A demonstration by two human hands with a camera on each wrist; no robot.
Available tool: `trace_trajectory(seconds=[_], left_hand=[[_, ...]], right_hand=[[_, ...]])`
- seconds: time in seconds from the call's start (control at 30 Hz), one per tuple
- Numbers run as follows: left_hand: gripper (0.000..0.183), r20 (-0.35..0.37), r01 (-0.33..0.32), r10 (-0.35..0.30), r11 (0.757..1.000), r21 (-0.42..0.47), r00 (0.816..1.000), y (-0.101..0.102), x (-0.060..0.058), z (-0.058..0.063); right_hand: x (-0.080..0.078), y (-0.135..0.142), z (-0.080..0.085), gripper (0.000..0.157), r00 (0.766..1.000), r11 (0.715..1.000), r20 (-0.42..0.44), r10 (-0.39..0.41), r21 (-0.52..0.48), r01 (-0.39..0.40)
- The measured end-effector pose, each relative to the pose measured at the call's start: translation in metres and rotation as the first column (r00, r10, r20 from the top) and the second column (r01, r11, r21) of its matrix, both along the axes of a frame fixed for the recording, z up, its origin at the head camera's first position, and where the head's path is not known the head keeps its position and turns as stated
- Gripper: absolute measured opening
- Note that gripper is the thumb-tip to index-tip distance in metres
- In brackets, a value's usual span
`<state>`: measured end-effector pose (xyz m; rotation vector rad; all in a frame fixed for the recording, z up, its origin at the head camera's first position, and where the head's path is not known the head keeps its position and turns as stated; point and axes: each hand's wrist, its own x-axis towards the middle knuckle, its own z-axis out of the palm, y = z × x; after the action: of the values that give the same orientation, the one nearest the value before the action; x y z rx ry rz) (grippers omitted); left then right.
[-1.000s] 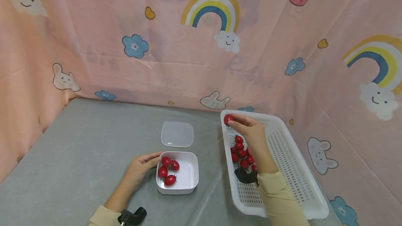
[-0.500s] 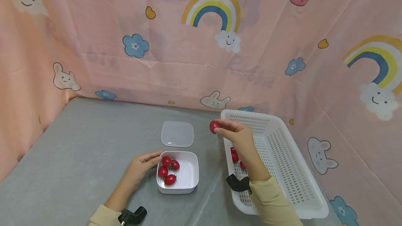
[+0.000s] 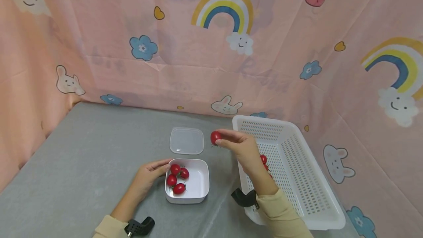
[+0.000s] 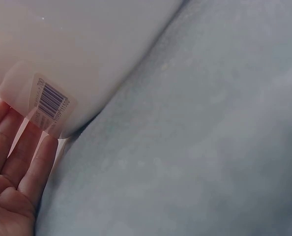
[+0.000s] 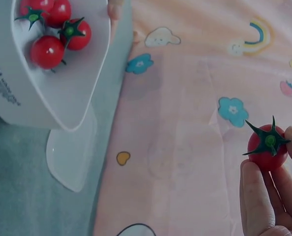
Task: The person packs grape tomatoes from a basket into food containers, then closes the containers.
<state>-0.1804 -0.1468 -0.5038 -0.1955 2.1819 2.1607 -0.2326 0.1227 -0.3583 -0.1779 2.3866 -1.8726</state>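
Observation:
My right hand pinches a cherry tomato between thumb and fingertips, above the table between the lid and the basket. In the right wrist view this tomato shows its green calyx. My left hand holds the left side of a white plastic box, thumb at the rim and fingers along the outer wall. In the left wrist view those fingers lie by a barcode label. Several cherry tomatoes rest in the box's left half.
A white perforated basket stands at the right, with more cherry tomatoes partly hidden behind my right arm. A translucent lid lies flat behind the box. The grey table meets a pink printed curtain at the back.
My right hand has carried the cherry tomato leftward out over the basket's left rim and slightly nearer to me. The left hand and the box have stayed in place.

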Motion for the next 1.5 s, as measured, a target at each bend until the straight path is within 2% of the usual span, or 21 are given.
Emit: trace_trajectory(seconds=[0.37,0.53,0.9,1.17,1.5], left_hand=[[0.036,-0.015,0.001,-0.001,1.000,0.017,1.000,0.000,0.000,-0.002],[0.036,-0.026,0.007,-0.007,1.000,0.025,1.000,-0.001,0.000,-0.003],[0.037,-0.015,0.012,-0.012,1.000,0.020,1.000,-0.001,0.000,-0.002],[0.036,-0.013,0.014,-0.014,1.000,0.018,1.000,-0.001,0.000,-0.002],[0.037,-0.012,0.019,-0.018,1.000,0.015,1.000,-0.001,0.000,-0.001]], right_hand=[[0.018,-0.021,0.005,0.035,0.998,0.997,0.009,0.069,-0.021,-0.069],[0.025,-0.028,0.006,0.034,0.998,0.998,0.004,0.062,-0.003,-0.062],[0.041,-0.042,0.006,0.032,0.998,0.997,-0.030,0.064,-0.045,-0.065],[0.048,-0.050,-0.002,0.031,0.997,0.997,-0.065,0.047,-0.058,-0.051],[0.049,-0.053,-0.017,0.031,0.999,0.997,-0.045,0.013,-0.074,-0.017]])
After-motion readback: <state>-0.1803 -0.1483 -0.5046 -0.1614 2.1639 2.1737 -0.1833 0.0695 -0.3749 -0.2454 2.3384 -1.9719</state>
